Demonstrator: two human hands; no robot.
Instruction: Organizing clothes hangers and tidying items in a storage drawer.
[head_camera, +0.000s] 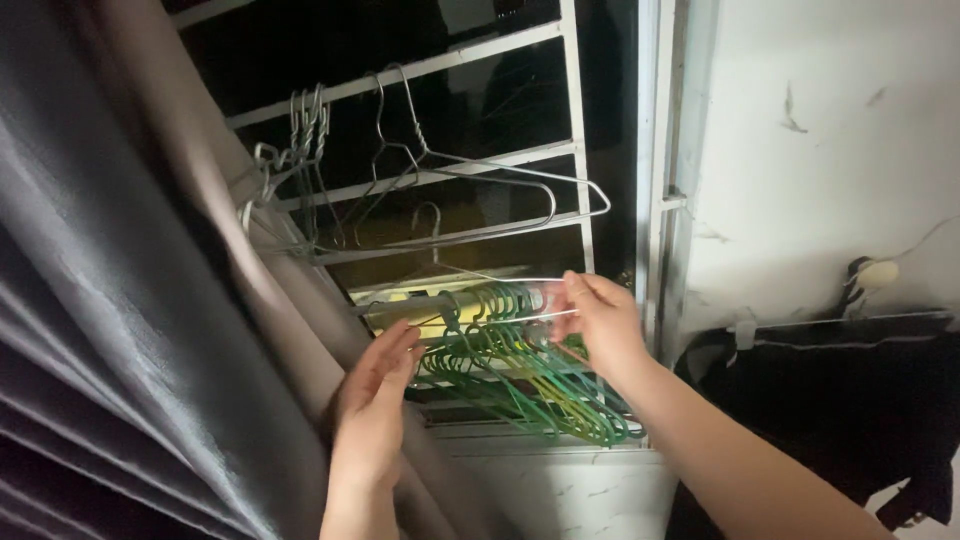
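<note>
A bunch of green hangers (520, 385) is hung on a window grille bar (430, 178), at 6 o'clock from the bare wire hangers (440, 190). One hanger is pinched by the right hand (600, 325); the left hand (375, 395) rests open against them (fingers uncurled). Tangled hooks could drag neighbours off the bar.

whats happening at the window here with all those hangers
A person reaches both bare hands into a bunch of green wire hangers hung on a white window-grille bar. The left hand touches the bunch's left side; the right hand pinches its top hooks. Several bare grey metal hangers hang on the bars above, beside a grey curtain.
</note>
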